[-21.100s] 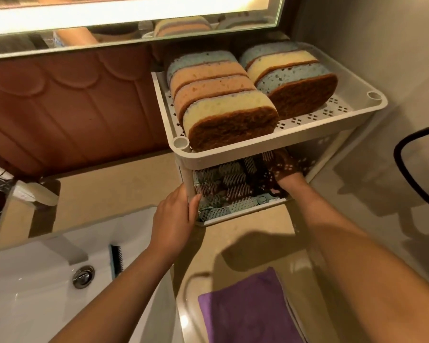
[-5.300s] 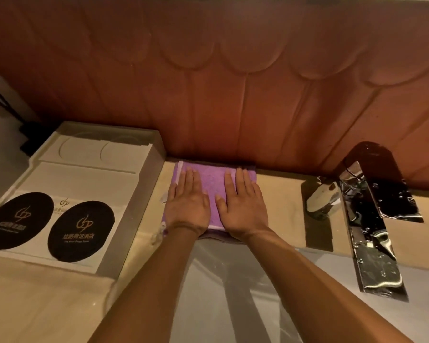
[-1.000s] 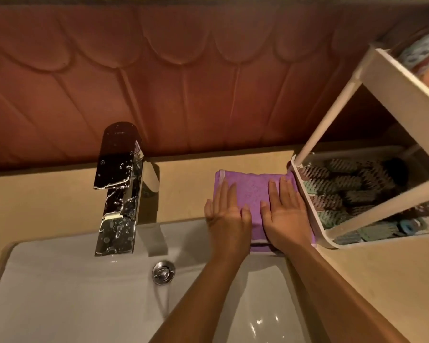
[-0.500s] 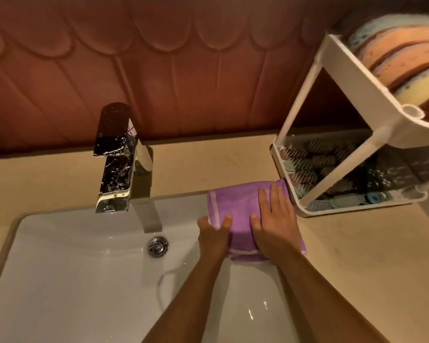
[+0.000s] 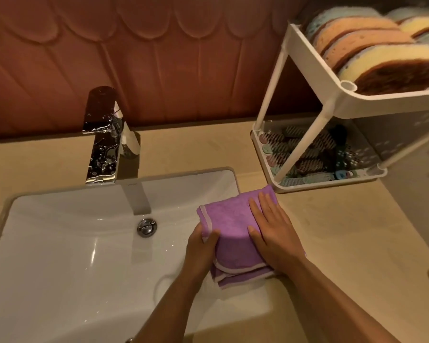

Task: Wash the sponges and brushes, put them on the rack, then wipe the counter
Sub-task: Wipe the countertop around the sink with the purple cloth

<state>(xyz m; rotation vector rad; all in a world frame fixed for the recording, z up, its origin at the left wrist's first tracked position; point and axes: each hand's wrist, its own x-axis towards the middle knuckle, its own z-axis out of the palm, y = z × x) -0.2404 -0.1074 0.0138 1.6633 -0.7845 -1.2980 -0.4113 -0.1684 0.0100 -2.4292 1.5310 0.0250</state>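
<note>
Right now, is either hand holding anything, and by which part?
The left hand grips the cloth by its left edge, thumb on top; the right hand only lies flat on it.

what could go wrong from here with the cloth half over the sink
1. The purple cloth overhangs the sink rim, and the left hand grips only its edge, so it might slide into the basin.
2. The right hand presses flat on the cloth close to the rack; a wide sweep could nudge the rack.
</note>
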